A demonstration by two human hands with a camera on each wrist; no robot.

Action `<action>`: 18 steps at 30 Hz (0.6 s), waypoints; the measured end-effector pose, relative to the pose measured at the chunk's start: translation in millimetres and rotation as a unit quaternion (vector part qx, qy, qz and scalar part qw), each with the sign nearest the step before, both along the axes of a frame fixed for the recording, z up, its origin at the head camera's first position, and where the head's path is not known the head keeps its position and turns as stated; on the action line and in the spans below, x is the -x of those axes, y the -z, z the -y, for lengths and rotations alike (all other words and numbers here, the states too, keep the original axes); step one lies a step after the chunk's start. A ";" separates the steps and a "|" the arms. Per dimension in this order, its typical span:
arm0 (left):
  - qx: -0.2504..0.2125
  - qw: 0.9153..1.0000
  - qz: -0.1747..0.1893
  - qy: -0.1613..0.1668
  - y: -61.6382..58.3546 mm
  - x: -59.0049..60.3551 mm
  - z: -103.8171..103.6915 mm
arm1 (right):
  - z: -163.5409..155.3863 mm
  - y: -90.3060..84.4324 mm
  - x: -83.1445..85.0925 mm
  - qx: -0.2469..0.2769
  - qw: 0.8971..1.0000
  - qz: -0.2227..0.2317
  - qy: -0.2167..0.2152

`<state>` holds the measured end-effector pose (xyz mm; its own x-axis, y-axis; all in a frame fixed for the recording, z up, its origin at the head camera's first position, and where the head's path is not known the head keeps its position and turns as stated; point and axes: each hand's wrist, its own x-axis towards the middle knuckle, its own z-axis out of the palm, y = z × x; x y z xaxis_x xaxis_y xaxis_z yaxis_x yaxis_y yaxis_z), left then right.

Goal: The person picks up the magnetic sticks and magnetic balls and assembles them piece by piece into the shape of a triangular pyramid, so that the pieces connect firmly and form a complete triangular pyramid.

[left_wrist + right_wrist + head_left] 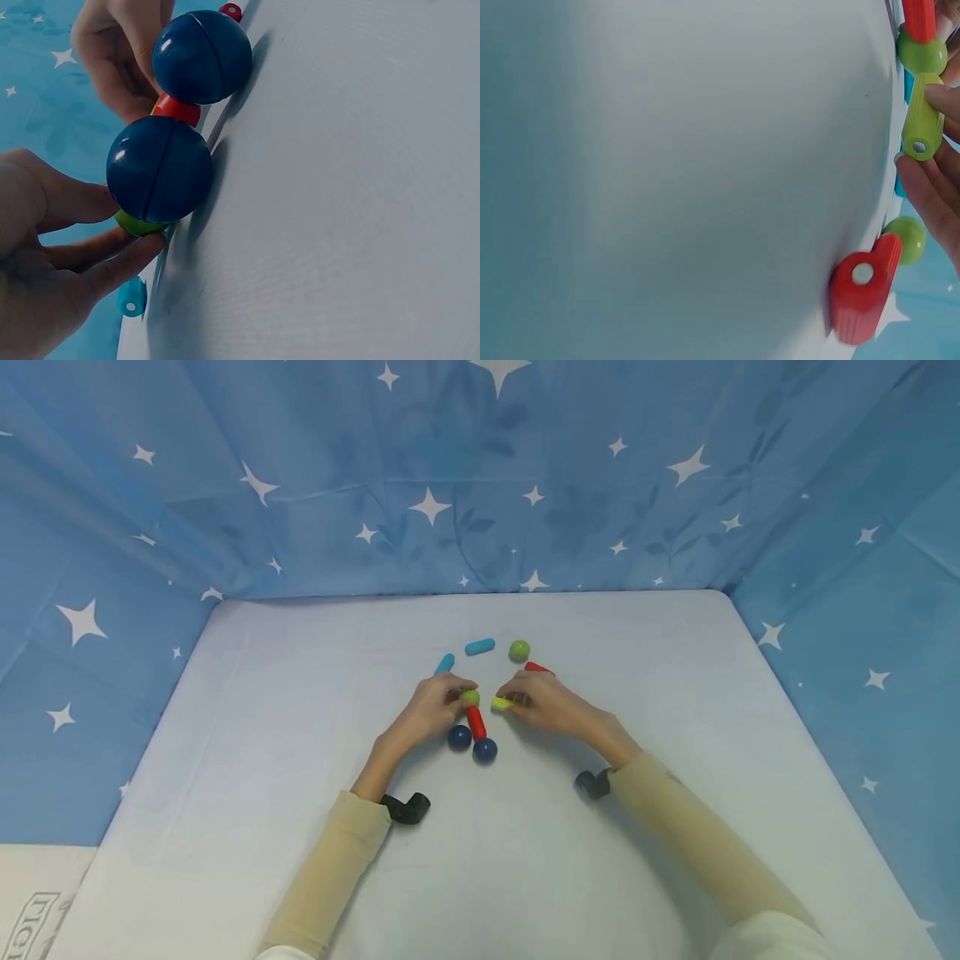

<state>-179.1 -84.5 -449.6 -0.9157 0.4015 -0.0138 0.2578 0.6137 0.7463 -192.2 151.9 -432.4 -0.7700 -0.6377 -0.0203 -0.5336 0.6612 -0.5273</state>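
Near the middle of the table my left hand pinches a light green ball between thumb and fingers. A red rod runs from that ball to a dark blue ball. Beside the rod, a second dark blue ball lies on the left. Across a small gap, my right hand holds a yellow-green rod with its tip toward the green ball. That rod has a round metal-looking spot on its end in the right wrist view. The left fingers partly cover the green ball in the left wrist view.
Beyond the hands lie two light blue rods, another green ball and a red rod partly behind my right hand. A white cloth covers the table. Blue star-patterned curtains stand around it.
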 end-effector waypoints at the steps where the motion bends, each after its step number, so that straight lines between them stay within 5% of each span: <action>1: -0.002 1.000 0.000 0.000 -0.2 0.0 0.2 | 1.7 -0.3 1.1 0.000 1.000 -0.001 -0.002; 18: -0.008 1.000 -0.005 0.004 3.2 1.7 0.7 | 16.6 0.4 7.1 0.010 1.000 -0.009 -0.010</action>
